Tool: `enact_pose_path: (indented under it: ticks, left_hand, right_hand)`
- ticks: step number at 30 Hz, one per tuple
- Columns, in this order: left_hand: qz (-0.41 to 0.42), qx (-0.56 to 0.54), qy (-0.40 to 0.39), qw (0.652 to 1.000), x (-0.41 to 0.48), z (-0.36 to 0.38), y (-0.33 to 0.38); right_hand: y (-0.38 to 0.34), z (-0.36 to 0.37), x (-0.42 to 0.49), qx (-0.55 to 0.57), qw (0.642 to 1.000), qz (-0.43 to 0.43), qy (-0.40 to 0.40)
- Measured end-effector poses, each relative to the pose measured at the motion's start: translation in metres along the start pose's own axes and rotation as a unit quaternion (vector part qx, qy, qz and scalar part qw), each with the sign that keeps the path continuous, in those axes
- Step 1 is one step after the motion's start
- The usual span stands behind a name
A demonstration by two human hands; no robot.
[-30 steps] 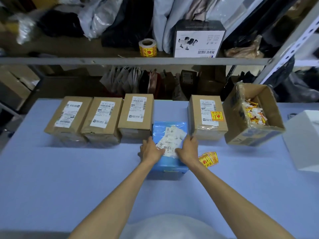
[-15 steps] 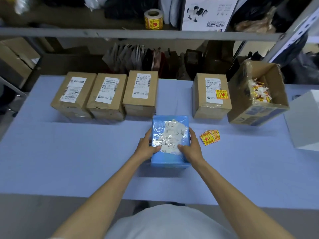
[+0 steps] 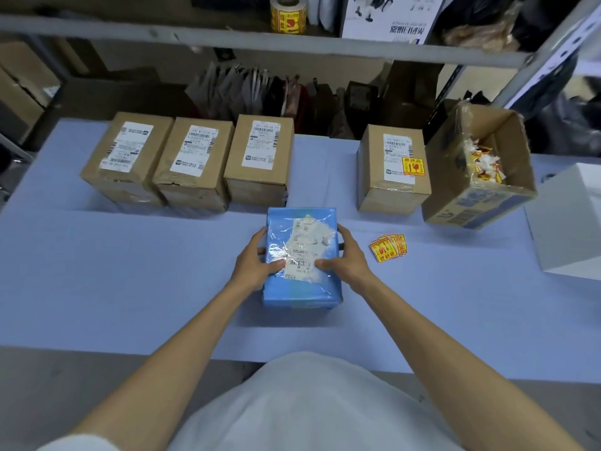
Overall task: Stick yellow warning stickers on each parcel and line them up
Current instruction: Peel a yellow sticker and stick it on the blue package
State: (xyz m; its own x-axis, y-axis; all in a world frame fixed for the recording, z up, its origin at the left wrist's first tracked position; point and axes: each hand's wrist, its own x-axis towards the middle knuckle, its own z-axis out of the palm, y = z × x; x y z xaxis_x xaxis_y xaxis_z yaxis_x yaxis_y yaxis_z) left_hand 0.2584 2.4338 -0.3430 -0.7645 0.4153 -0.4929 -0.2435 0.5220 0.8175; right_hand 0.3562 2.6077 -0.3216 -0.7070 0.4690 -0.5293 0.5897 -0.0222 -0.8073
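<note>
Both hands, left hand and right hand, are gripping the blue parcel, so I'd free the right for the stickers just beside it.

Both bare forearms reach forward; left hand and right hand clasp opposite sides of the blue plastic-wrapped parcel, thumbs on top.
</note>
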Motion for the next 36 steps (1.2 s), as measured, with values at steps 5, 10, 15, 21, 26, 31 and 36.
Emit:
enact_pose_path:
  ticks: [5, 10, 15, 21, 26, 31, 36]
  left_hand:
    - [0.002, 0.001, 0.002, 1.0, -0.001, 0.001, -0.008]
    - [0.003, 0.005, 0.012, 1.0, 0.0, 0.005, -0.015]
    - [0.001, -0.006, 0.031, 0.999, -0.002, 0.007, -0.018]
    - [-0.005, -0.022, 0.044, 0.999, -0.004, 0.011, -0.019]
    - [-0.015, -0.034, 0.046, 0.998, -0.002, 0.011, -0.017]
    - [-0.01, -0.037, 0.045, 0.998, -0.001, 0.01, -0.015]
    - [-0.014, -0.063, 0.046, 0.997, -0.001, 0.008, -0.013]
  right_hand:
    - [0.014, 0.011, -0.005, 0.029, 0.998, -0.019, 0.045]
    - [0.034, 0.023, -0.014, 0.039, 0.995, -0.075, 0.05]
    - [0.039, 0.022, -0.013, 0.065, 0.994, -0.08, 0.041]
    - [0.037, 0.016, -0.008, 0.089, 0.993, -0.073, 0.038]
    - [0.037, 0.015, -0.005, 0.081, 0.992, -0.078, 0.051]
    - [0.036, 0.008, -0.006, 0.076, 0.992, -0.08, 0.059]
    - [0.052, -0.029, 0.025, -0.187, 0.929, -0.071, 0.311]
